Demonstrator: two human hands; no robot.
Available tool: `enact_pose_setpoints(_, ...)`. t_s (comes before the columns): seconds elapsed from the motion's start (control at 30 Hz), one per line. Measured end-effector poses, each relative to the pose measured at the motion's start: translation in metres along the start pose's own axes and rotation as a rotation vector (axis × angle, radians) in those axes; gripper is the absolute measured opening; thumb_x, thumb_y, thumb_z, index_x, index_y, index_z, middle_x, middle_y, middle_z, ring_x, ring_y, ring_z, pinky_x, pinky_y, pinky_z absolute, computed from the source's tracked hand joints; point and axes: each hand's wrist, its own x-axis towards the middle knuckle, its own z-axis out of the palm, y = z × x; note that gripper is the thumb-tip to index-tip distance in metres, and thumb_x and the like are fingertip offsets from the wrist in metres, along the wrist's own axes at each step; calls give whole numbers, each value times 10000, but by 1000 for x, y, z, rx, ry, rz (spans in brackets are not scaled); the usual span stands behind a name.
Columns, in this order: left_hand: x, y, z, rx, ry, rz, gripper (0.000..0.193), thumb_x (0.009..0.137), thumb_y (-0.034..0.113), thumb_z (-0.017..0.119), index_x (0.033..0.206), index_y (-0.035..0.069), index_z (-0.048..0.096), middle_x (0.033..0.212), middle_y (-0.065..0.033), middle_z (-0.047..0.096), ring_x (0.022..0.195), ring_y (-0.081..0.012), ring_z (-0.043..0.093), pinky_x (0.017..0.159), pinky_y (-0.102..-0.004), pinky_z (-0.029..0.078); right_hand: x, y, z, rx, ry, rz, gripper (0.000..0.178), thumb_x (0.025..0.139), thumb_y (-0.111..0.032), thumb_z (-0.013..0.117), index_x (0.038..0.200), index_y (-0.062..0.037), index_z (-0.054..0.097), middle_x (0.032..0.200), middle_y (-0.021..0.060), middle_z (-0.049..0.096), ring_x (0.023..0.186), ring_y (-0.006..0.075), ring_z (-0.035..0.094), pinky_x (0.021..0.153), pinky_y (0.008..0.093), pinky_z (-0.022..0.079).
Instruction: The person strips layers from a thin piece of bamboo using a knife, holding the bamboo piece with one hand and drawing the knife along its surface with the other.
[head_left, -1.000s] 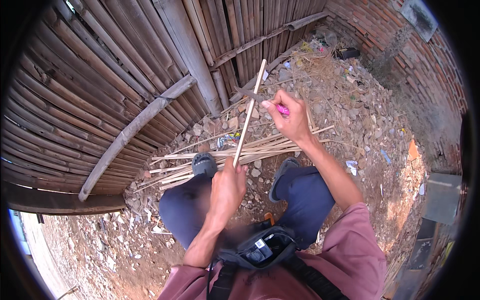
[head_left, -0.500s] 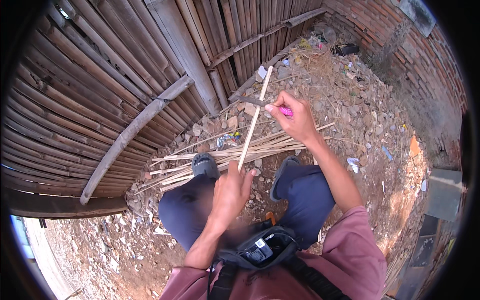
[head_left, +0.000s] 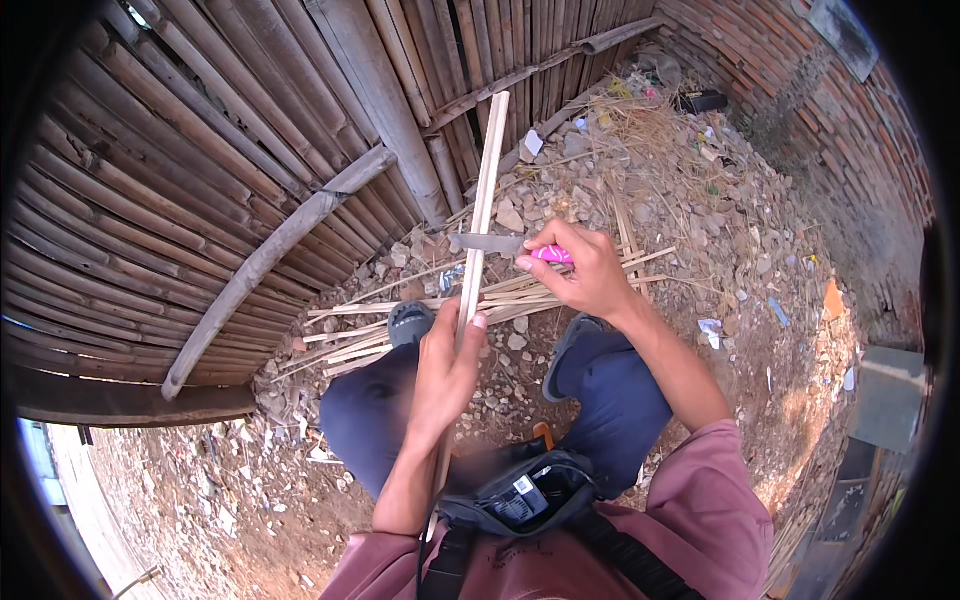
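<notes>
A pale bamboo strip (head_left: 487, 185) is held lengthwise in front of the body by the left hand (head_left: 448, 365), its fingers curled snugly around it; whether one split strip or two together are gripped cannot be told. A knife (head_left: 490, 243) is pinched by its pink handle in the right hand (head_left: 590, 272), fingers closed. The strip is crossed by the blade above the left hand, and its left edge is overshot by the tip. The strip's upper end is seen against the foot of the bamboo wall (head_left: 230, 170); its lower end is carried down beside the left forearm, near the black bag (head_left: 515, 495). More strips (head_left: 545, 290) are piled beyond the feet. Room is left rightward of the right hand, over rubble-strewn ground (head_left: 700, 250), bounded by the brick wall (head_left: 800, 120).
</notes>
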Motion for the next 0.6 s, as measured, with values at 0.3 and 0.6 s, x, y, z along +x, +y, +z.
enact_pose_setpoints(0.3, -3, 12, 7, 108, -79, 47, 383, 1079, 191, 680, 1405, 9, 596, 921, -26, 700, 796, -77, 600, 715, -276, 484, 2, 5, 16, 615, -102, 477, 381, 973, -129, 816, 1301, 14, 685, 1041, 46, 764, 913, 116, 721, 801, 293, 577)
enact_pose_setpoints(0.6, -11, 14, -14, 380, -228, 14, 624, 982, 278, 820, 1426, -31, 508, 943, -153, 772, 785, -179, 739, 729, -353, 578, 8, 12, 8, 788, -100, 635, 451, 970, -140, 820, 1365, 10, 664, 890, -55, 710, 701, -4, 550, 600, 209, 392)
